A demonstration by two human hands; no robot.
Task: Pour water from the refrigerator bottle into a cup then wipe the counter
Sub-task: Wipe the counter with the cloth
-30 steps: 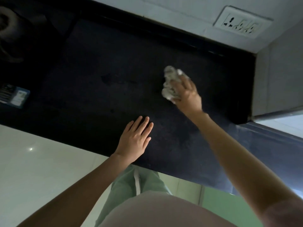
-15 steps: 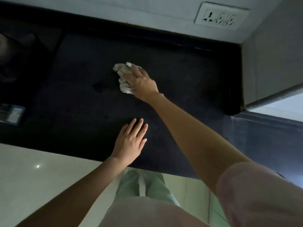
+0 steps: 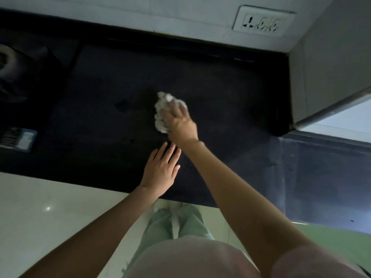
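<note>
A crumpled white cloth [image 3: 161, 109] lies on the dark counter [image 3: 220, 109], near its middle. My right hand [image 3: 179, 123] grips the cloth from above and presses it onto the counter top. My left hand [image 3: 160, 169] rests flat on the counter near the front edge, fingers straight, just below the right wrist. A darker wet patch [image 3: 122, 105] shows on the counter left of the cloth. No bottle or cup is in view.
A small blue-and-white packet [image 3: 19, 139] lies at the counter's left edge. A dark round object [image 3: 10, 65] sits at the far left back. A white wall socket [image 3: 263, 22] is above the counter. A grey wall or cabinet side [image 3: 325, 73] bounds the right.
My right hand swept the cloth from the right side leftward across the counter, then drew it nearer to me, close to the left hand. The left hand has stayed in place.
</note>
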